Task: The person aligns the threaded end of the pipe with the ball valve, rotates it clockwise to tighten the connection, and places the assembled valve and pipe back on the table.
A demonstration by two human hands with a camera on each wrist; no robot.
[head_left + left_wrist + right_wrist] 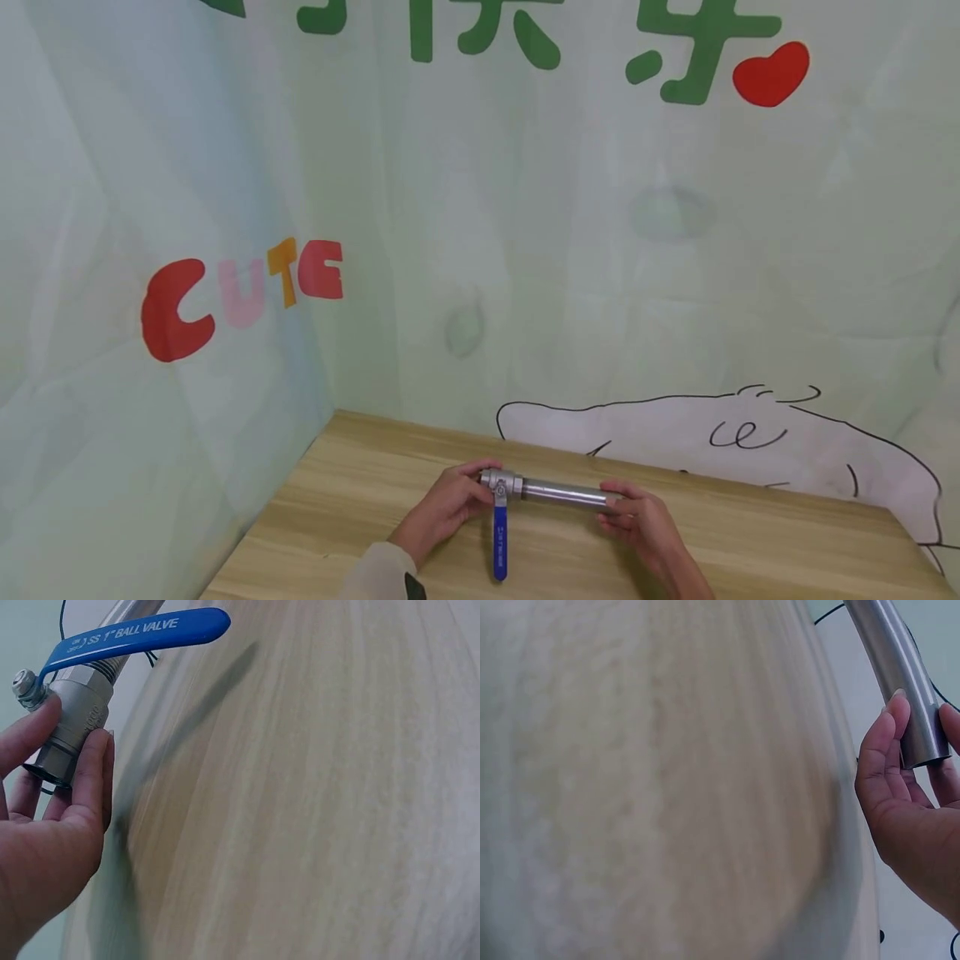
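A steel ball valve (508,482) with a blue lever handle (500,542) is joined to a shiny metal pipe (566,493), threads showing at the joint in the left wrist view. My left hand (452,502) grips the valve body at its free end, thumb on one side and fingers on the other. Lettering on the handle (142,634) reads "SS 1" BALL VALVE". At the pipe's far end, my right hand (643,525) holds the tube between thumb and fingers. The pipe's open end (926,759) shows in the right wrist view. Both pieces are held above the table.
A wood-grain table (360,492) lies under the hands. Behind and to the left hangs a pale printed backdrop (525,250), with "CUTE" letters, green characters and a red heart (772,75). Its lower part meets the table's back edge.
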